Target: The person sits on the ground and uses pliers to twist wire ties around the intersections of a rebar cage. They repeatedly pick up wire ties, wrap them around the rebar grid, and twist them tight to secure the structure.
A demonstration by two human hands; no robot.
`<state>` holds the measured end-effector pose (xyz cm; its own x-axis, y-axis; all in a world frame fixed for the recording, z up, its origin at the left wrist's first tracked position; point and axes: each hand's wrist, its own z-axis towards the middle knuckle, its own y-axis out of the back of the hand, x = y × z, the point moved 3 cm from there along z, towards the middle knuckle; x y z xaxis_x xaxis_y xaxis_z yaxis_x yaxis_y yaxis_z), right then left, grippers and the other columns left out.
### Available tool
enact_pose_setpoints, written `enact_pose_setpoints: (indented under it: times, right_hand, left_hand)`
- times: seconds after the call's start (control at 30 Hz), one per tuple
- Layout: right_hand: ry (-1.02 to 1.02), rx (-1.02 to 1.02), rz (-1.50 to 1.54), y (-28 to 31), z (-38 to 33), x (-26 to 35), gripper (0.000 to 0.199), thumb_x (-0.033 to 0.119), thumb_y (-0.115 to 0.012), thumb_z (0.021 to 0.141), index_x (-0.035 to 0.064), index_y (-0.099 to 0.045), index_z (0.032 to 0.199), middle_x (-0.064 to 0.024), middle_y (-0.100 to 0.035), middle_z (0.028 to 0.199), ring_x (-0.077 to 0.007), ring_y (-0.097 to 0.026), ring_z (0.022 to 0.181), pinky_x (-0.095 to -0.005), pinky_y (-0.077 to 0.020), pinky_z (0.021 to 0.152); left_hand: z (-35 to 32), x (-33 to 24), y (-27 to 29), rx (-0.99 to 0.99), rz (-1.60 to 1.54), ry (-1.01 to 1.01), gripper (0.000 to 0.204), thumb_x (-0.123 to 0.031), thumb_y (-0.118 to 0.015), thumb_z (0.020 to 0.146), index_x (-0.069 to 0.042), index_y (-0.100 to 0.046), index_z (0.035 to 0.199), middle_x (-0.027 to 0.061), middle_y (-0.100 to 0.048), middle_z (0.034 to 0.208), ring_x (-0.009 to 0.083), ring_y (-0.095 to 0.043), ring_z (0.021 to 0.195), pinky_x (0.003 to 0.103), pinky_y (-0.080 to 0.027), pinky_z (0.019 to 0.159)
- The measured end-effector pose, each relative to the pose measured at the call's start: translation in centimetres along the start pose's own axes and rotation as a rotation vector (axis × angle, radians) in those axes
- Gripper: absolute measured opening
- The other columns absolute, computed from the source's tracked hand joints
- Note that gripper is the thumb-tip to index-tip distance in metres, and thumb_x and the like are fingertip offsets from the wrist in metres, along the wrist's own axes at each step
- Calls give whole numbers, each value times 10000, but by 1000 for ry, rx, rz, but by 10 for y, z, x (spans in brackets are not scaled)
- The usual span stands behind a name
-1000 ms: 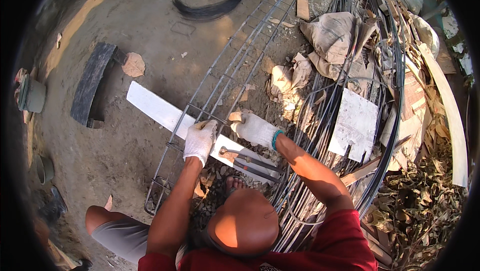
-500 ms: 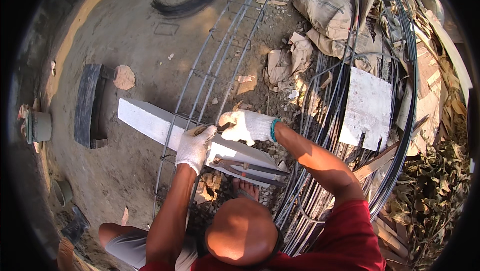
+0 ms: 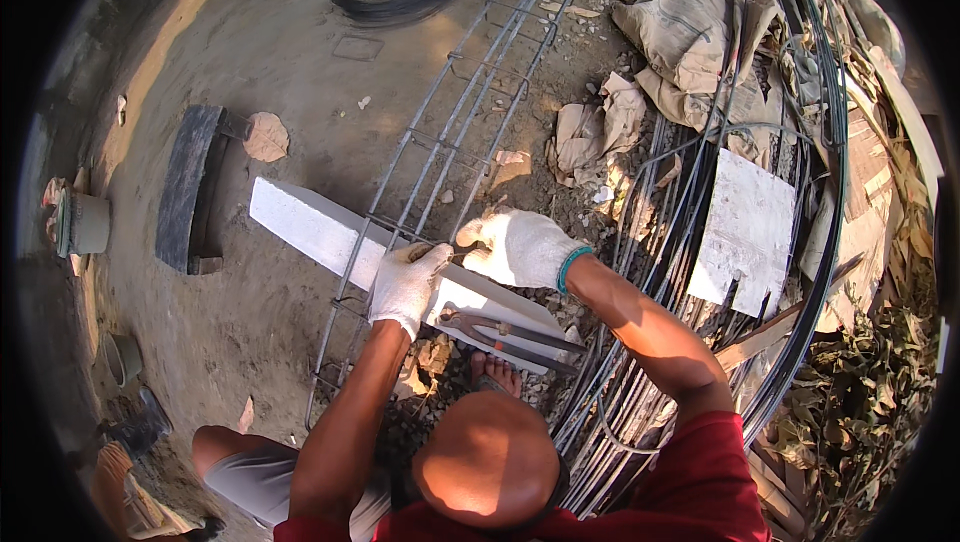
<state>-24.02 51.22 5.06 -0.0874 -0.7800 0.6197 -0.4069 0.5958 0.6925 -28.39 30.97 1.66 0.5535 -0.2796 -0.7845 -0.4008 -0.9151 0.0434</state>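
A long cage of steel bars [image 3: 437, 147] with bent stirrups slants across the middle, resting over a white block [image 3: 315, 227]. My left hand [image 3: 407, 284], in a white knitted glove, is closed on the cage at a crossing of bar and stirrup. Just right of it, my right hand [image 3: 520, 248], gloved too with a teal cuff, has its fingers curled together at the cage's right bar. Something thin and dark shows between the two hands; what the right fingertips hold is too small to make out. Pincers [image 3: 510, 338] lie on the block's near end, below my hands.
Long loose steel rods [image 3: 640, 342] run along the right, with a white board [image 3: 745, 232] on them. Crumpled paper sacks [image 3: 680, 32] lie at the far right. A black curved piece [image 3: 190, 187] and a bucket [image 3: 85, 224] stand left; coiled wire [image 3: 420, 7] lies far off.
The whole view has shifted, so most things sit a little farther right in the picture. Both hands stay at the same crossing on the cage, the right one's fingers slightly moved.
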Motion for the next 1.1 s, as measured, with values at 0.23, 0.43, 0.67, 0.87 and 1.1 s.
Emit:
enact_pose_setpoints:
  times: [0.23,0.43,0.67,0.87,1.1]
  right_hand:
    - [156,49,99,-7,11,-21,353,312,-582,1070,120,-728,1330,-169,-743,1291,-410,-698,1146,-482,-569,995]
    - [197,99,376,-35,21,-43,408,364,-569,1082,43,-734,1272,-103,-780,1137,-201,-776,818,-316,-632,580]
    - [-109,223,590,-25,24,-19,381,363,-611,1077,17,-765,1120,-62,-712,869,-136,-665,676,-307,-508,477]
    - [-509,235,1522,-76,12,-55,359,415,-642,1085,80,-764,1123,28,-653,765,-80,-518,528,-263,-431,483]
    - [-476,-395,766,4,-44,-58,408,320,-636,1075,21,-685,1349,-79,-699,817,-178,-659,620,-338,-548,588]
  left_hand:
    - [0,1,-2,15,-20,19,171,-183,-803,993,-13,-791,1000,-37,-658,765,43,-519,607,242,-398,546]
    - [0,7,-3,-21,82,-40,225,-189,-787,1001,35,-798,1029,-2,-728,833,61,-606,705,261,-477,621]
    - [-9,-3,1,-111,352,-252,365,-337,-735,997,19,-757,921,155,-665,674,224,-661,588,404,-526,573]
    - [-14,-19,-9,-68,376,-134,362,-325,-751,980,36,-773,1004,206,-716,759,220,-672,634,413,-550,646]
    - [-11,-10,-3,-130,426,-192,372,-349,-764,951,23,-771,958,214,-701,742,296,-678,632,426,-532,649]
